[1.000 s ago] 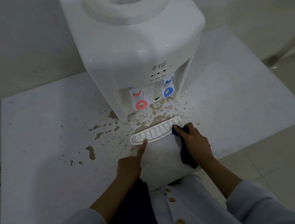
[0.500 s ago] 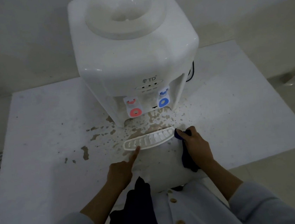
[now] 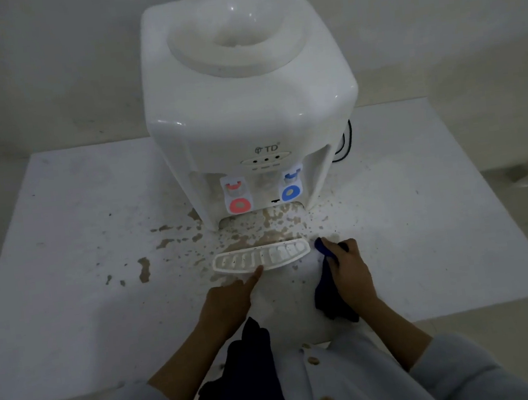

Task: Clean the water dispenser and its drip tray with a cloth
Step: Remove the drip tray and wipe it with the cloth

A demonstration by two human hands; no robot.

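Drip tray [image 3: 261, 258] lies loose on the white table [image 3: 65, 255], pulled out of the water dispenser [image 3: 250, 102] and sitting just in front of its base, slotted face up. Brown splashes [image 3: 253, 230] cover the table between tray and dispenser and trail off to the left.

Your left hand [image 3: 227, 304] has its index finger straight, tip touching the near edge of the tray around mid-length; the other fingers are curled under and hold nothing. Your right hand [image 3: 350, 272] grips the dark blue cloth [image 3: 331, 294], fingers curled round it, with a fold of the cloth poking out just beside the tray's right end. The cloth is not on the tray yet.

Risks, as judged from this:
- One fingertip is a weak brace. The tray looks light; a wipe pushed from the right could slide or pivot it leftward into the wet splashes.
- Pressing down on the near edge could tip the tray and spill whatever sits in its slots.
- The hanging tail of cloth may drag through the table near you and smear it.
- The red tap [image 3: 238, 199] and blue tap [image 3: 291, 187] overhang the soiled patch; bumping one while reaching under may release water.
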